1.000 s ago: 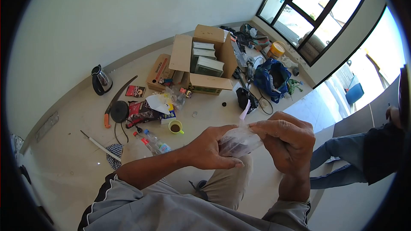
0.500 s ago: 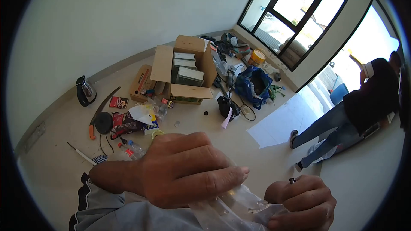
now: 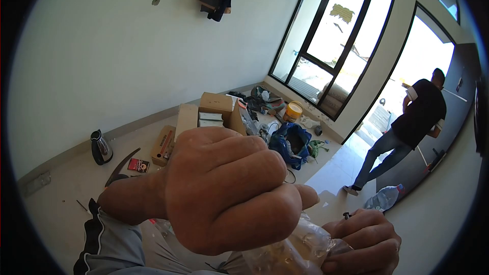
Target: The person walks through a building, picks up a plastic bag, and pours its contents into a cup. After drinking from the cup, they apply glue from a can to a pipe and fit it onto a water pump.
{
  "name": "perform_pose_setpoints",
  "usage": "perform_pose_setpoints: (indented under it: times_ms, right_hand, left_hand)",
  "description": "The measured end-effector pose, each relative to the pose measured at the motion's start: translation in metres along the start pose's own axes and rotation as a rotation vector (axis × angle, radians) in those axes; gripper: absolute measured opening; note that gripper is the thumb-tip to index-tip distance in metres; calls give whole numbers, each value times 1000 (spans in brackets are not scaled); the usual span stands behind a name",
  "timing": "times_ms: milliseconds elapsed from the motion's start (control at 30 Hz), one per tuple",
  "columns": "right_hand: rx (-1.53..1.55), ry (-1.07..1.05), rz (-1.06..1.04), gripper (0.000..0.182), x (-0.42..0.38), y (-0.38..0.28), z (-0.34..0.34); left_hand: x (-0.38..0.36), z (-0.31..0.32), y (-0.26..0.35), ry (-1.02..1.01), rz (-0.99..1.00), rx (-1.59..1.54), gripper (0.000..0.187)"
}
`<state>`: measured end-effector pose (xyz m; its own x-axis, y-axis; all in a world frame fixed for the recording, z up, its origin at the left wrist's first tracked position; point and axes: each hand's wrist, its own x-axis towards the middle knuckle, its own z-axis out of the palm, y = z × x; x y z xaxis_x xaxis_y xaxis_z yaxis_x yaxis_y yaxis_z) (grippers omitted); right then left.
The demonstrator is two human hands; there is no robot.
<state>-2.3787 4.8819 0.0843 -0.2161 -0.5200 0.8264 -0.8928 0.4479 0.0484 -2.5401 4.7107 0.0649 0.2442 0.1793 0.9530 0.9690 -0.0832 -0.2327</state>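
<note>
My left hand [image 3: 232, 191] is closed in a fist in the middle of the view, back of the hand upward, with one fingertip poking out on the right. Directly below it hangs a clear plastic bag [image 3: 300, 244], crumpled and partly covered by the fist. At lower right, my right hand [image 3: 364, 239] has its curled fingers closed on the bag's other side. A small dark screw [image 3: 347, 215] sticks up at the top of my right hand. Grey trousers [image 3: 119, 239] with a dark side stripe show beneath my left wrist.
A cardboard box [image 3: 216, 103], a kettle [image 3: 101, 147], a blue bag [image 3: 290, 142] and a yellow bucket [image 3: 293, 111] stand on the floor. A person [image 3: 415, 117] carrying something is near the open doorway. A large plastic bottle [image 3: 384, 198] lies by the right wall.
My view has tilted up, showing more wall and doorway. My left hand has curled from loosely bent fingers into a tighter fist nearer the camera. The person has moved toward the doorway.
</note>
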Motion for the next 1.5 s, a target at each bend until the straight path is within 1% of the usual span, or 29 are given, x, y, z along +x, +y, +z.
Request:
perform_pose_setpoints:
  times_ms: [67,267,400,467,767,867,1067,1267,1367,1500]
  right_hand:
    - [-31,15,-13,22,4,0,0]
    - [2,-27,-52,22,9,6,-7]
    - [-3,16,-20,21,10,8,0]
    - [-2,50,-8,20,9,10,4]
    - [-3,18,20,25,11,19,11]
    - [-13,101,84,27,13,16,21]
    - [-32,144,102,29,19,13,30]
    - [-16,51,36,29,27,15,23]
    - [-24,54,58,29,30,12,26]
    - [-40,221,-18,33,25,20,44]
  left_hand:
    - [6,-1,-3,2,22,5,51]
    - [13,7,-8,46,77,5,53]
    - [12,13,-13,75,101,-8,55]
    - [11,15,-15,73,99,-24,54]
    - [3,19,-21,84,56,-60,51]
    - [3,16,-21,69,37,-58,50]
    - [6,10,-18,66,23,-85,47]
    - [9,4,-16,79,33,-84,48]
    - [8,1,-16,81,29,-82,50]
    - [7,-2,-16,97,21,-88,51]
